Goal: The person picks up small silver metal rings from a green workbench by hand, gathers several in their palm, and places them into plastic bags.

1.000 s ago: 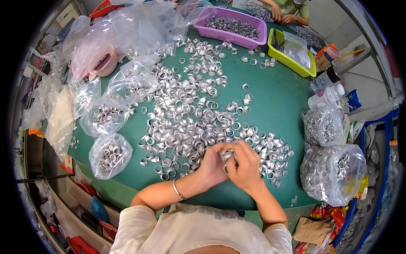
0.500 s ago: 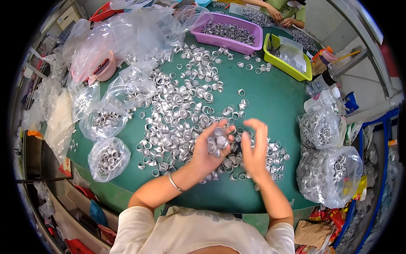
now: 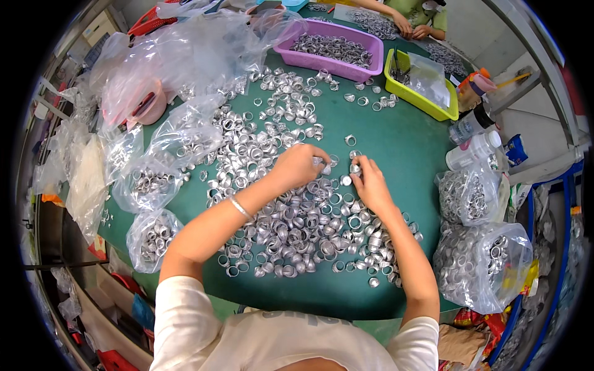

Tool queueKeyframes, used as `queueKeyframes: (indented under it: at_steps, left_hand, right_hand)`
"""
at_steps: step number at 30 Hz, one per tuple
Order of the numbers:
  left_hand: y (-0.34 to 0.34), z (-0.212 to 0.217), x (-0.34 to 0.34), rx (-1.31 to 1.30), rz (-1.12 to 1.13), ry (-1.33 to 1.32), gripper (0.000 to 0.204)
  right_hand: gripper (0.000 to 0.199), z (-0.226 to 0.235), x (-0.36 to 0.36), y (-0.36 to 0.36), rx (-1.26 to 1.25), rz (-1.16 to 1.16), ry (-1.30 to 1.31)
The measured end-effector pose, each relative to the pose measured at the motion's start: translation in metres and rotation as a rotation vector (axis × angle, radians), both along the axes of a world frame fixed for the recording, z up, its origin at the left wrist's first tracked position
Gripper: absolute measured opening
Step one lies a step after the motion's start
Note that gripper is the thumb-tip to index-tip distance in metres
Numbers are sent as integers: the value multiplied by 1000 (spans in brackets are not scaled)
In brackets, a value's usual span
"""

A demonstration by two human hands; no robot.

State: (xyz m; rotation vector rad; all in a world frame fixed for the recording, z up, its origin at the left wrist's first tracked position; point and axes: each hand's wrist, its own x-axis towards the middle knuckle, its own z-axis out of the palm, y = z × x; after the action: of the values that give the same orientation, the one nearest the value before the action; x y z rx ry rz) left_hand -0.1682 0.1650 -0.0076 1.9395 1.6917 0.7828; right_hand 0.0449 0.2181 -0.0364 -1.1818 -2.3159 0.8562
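A broad heap of silver-coloured metal rings (image 3: pixel 297 229) lies over the green tabletop (image 3: pixel 408 148). At the heap's far right part, my left hand (image 3: pixel 298 165) is palm down with its fingers curled around a ring (image 3: pixel 318 161); whether more rings are inside the palm is hidden. A short way to its right, my right hand (image 3: pixel 371 187) pinches another ring (image 3: pixel 354 168) between thumb and fingers. A few loose rings lie between and just beyond the two hands. My left wrist wears a bangle (image 3: pixel 242 210).
Clear bags of rings stand at left (image 3: pixel 153 238) and right (image 3: pixel 479 263). A purple basket (image 3: pixel 334 63) of rings and a lime-green tray (image 3: pixel 424 102) are at the back. White bottle (image 3: pixel 473 150) stands right. Across the table are another person's hands (image 3: pixel 413 29).
My left hand, palm up with several rings before, has turned palm down and moved farther out. My right hand, spread and blurred earlier, has closed on a ring. More rings lie near me.
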Motion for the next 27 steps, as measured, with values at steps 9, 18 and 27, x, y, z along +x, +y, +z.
queueKeyframes:
  at_steps: [9, 18, 27]
  left_hand:
    - [37, 10, 13, -250, -272, 349, 36]
    - [44, 2, 10, -291, -267, 289, 29]
    - [27, 10, -4, -564, -135, -647, 17]
  right_hand:
    - [24, 34, 25, -20, -1115, 87, 958]
    - [30, 25, 33, -30, -1161, 156, 1133]
    - [39, 47, 22, -58, -631, -40, 784]
